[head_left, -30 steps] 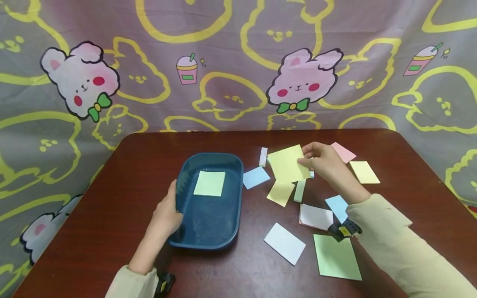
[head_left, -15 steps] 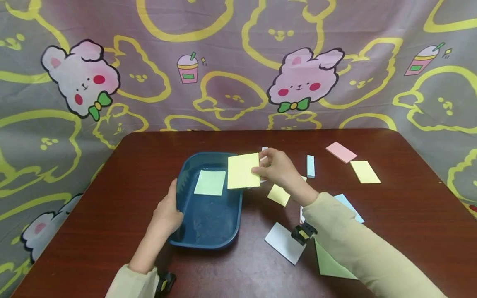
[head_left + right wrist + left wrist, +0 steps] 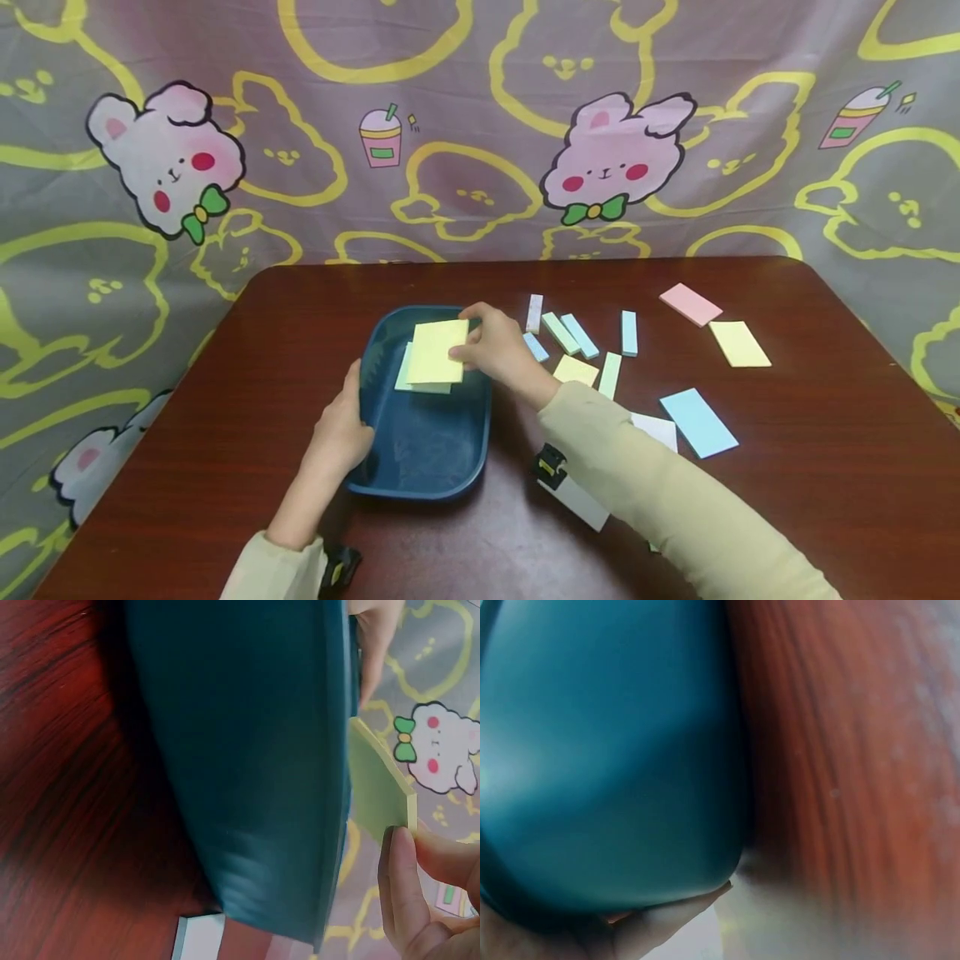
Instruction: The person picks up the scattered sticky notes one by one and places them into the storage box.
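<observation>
A dark blue plastic tray [image 3: 420, 454] stands on the table, with a pale green sticky note pad [image 3: 422, 387] lying inside it. My left hand [image 3: 339, 425] grips the tray's left side, thumb at the rim; the left wrist view shows the tray wall [image 3: 615, 750] close up with fingers [image 3: 667, 919] against it. Over the tray, my right hand [image 3: 495, 346] pinches a square yellow sticky note pad [image 3: 435, 354] by its right edge. From above, that pad overlaps the green one. In the right wrist view the yellow pad [image 3: 381, 787] shows above the tray's rim, between thumb and fingers.
Right of the tray lie several narrow note strips [image 3: 560, 333], a small yellow pad [image 3: 576, 369], a blue pad [image 3: 699, 422], a pink pad [image 3: 690, 304] and a pale yellow pad [image 3: 739, 343]. My right sleeve partly covers white pads [image 3: 577, 502]. A patterned curtain [image 3: 465, 125] hangs behind.
My right hand has carried the yellow pad leftward from the scattered notes to over the tray, uncovering the strips on the table. The left hand has stayed on the tray.
</observation>
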Available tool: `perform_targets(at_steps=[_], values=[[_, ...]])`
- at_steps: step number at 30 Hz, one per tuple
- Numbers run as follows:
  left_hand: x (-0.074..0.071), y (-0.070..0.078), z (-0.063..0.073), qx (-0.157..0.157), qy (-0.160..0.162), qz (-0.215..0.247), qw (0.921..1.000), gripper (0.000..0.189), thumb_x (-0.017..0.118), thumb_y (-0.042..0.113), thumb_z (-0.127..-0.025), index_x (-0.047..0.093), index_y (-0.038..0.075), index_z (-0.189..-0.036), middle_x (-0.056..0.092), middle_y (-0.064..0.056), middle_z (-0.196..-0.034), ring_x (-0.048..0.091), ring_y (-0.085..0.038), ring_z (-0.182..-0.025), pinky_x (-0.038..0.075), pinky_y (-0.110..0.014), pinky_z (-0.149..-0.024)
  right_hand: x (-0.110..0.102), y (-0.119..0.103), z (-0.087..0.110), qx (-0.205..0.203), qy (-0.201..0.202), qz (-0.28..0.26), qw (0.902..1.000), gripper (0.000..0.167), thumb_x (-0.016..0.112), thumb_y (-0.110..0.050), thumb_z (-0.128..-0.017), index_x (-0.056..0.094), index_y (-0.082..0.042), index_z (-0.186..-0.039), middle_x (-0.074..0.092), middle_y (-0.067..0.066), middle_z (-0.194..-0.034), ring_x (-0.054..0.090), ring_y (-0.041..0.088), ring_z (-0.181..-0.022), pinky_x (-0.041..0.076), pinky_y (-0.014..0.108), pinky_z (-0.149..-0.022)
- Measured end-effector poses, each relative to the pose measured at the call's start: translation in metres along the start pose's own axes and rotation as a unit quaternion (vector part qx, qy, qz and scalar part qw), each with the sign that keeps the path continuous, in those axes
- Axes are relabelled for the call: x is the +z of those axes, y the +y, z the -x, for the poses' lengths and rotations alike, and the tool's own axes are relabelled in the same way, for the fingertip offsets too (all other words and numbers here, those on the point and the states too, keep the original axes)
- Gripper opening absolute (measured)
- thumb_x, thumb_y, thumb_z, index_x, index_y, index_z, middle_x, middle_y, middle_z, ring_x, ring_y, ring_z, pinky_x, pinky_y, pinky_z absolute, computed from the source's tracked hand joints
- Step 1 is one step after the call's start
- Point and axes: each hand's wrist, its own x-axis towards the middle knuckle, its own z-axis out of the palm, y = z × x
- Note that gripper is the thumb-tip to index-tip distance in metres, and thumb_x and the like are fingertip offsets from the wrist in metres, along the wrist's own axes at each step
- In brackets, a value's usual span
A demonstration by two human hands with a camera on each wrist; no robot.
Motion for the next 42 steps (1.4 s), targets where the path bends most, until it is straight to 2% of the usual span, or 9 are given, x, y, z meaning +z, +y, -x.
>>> perform_targets(at_steps=[3, 10, 15, 21, 25, 30, 34, 38, 42], values=[[0.001, 0.0, 0.0, 0.004, 0.002, 0.002, 1.0, 0.083, 0.051, -0.007, -0.083, 0.006, 0.004, -0.152, 0.041, -0.033, -0.14, 0.059, -0.036, -0.084, 0.045, -0.038, -0.063, 0.007, 0.0, -0.006, 0.006, 0.003, -0.002, 1.0, 0.053, 0.072, -0.01, -0.083, 0.05, -0.004, -0.131, 0.069, 0.015, -0.085, 0.07, 0.032, -0.079, 0.048, 0.024, -0.062], [0.003, 0.0, 0.0, 0.003, 0.009, 0.001, 1.0, 0.082, 0.051, -0.006, -0.084, 0.007, 0.003, -0.152, 0.039, -0.032, -0.143, 0.054, -0.047, -0.11, 0.049, -0.053, -0.083, 0.019, 0.004, -0.015, 0.011, 0.016, -0.002, 0.9998, 0.052, 0.072, -0.009, -0.083, 0.05, -0.002, -0.129, 0.069, 0.018, -0.094, 0.067, 0.025, -0.073, 0.051, 0.025, -0.063], [0.004, 0.0, 0.001, 0.003, 0.011, 0.002, 0.9999, 0.083, 0.052, -0.006, -0.083, 0.007, 0.003, -0.152, 0.038, -0.033, -0.143, 0.05, -0.049, -0.117, 0.045, -0.059, -0.091, 0.027, 0.008, -0.021, 0.016, 0.011, 0.006, 0.9998, 0.052, 0.072, -0.01, -0.083, 0.05, -0.001, -0.13, 0.07, 0.017, -0.094, 0.065, 0.019, -0.068, 0.051, 0.026, -0.065], [0.004, 0.0, 0.001, 0.003, 0.013, -0.002, 0.9999, 0.082, 0.051, -0.007, -0.083, 0.007, 0.003, -0.152, 0.039, -0.033, -0.142, 0.055, -0.046, -0.108, 0.049, -0.053, -0.081, 0.035, 0.009, -0.026, 0.013, 0.014, 0.017, 0.9997, 0.052, 0.072, -0.009, -0.082, 0.051, 0.001, -0.128, 0.071, 0.017, -0.089, 0.067, 0.02, -0.068, 0.049, 0.025, -0.063], [0.003, 0.001, 0.001, -0.002, 0.012, -0.002, 0.9999, 0.082, 0.051, -0.007, -0.084, 0.007, 0.004, -0.153, 0.039, -0.032, -0.143, 0.056, -0.045, -0.107, 0.05, -0.05, -0.079, 0.039, 0.007, -0.029, 0.017, 0.017, 0.017, 0.9996, 0.052, 0.072, -0.008, -0.082, 0.051, 0.002, -0.128, 0.069, 0.019, -0.094, 0.069, 0.023, -0.073, 0.05, 0.025, -0.063], [0.003, 0.002, 0.001, -0.003, 0.012, -0.001, 0.9999, 0.083, 0.051, -0.007, -0.083, 0.007, 0.004, -0.152, 0.038, -0.032, -0.144, 0.055, -0.046, -0.109, 0.05, -0.052, -0.081, 0.044, 0.008, -0.032, 0.011, 0.033, 0.044, 0.9984, 0.052, 0.071, -0.008, -0.082, 0.052, 0.003, -0.128, 0.065, 0.021, -0.114, 0.066, 0.028, -0.092, 0.054, 0.034, -0.079], [0.002, 0.001, 0.0, -0.002, 0.011, -0.001, 0.9999, 0.083, 0.051, -0.007, -0.083, 0.007, 0.004, -0.152, 0.038, -0.032, -0.143, 0.056, -0.045, -0.107, 0.05, -0.05, -0.078, 0.048, 0.011, -0.033, 0.004, 0.039, 0.072, 0.9967, 0.053, 0.067, -0.007, -0.084, 0.048, 0.004, -0.132, 0.061, 0.022, -0.125, 0.062, 0.03, -0.105, 0.05, 0.04, -0.092], [0.002, 0.001, 0.0, -0.001, 0.012, -0.001, 0.9999, 0.083, 0.052, -0.008, -0.083, 0.008, 0.003, -0.152, 0.04, -0.033, -0.142, 0.059, -0.042, -0.098, 0.049, -0.042, -0.068, 0.052, 0.014, -0.033, 0.004, 0.029, 0.093, 0.9953, 0.05, 0.06, -0.005, -0.089, 0.043, 0.003, -0.136, 0.063, 0.022, -0.117, 0.064, 0.028, -0.09, 0.052, 0.036, -0.077], [0.002, 0.001, 0.0, -0.003, 0.011, 0.002, 0.9999, 0.083, 0.05, -0.008, -0.083, 0.007, 0.003, -0.152, 0.04, -0.032, -0.142, 0.06, -0.036, -0.086, 0.044, -0.034, -0.06, 0.054, 0.014, -0.032, 0.005, 0.027, 0.132, 0.9909, 0.046, 0.056, -0.006, -0.091, 0.043, 0.005, -0.134, 0.065, 0.022, -0.106, 0.062, 0.025, -0.075, 0.045, 0.03, -0.061]])
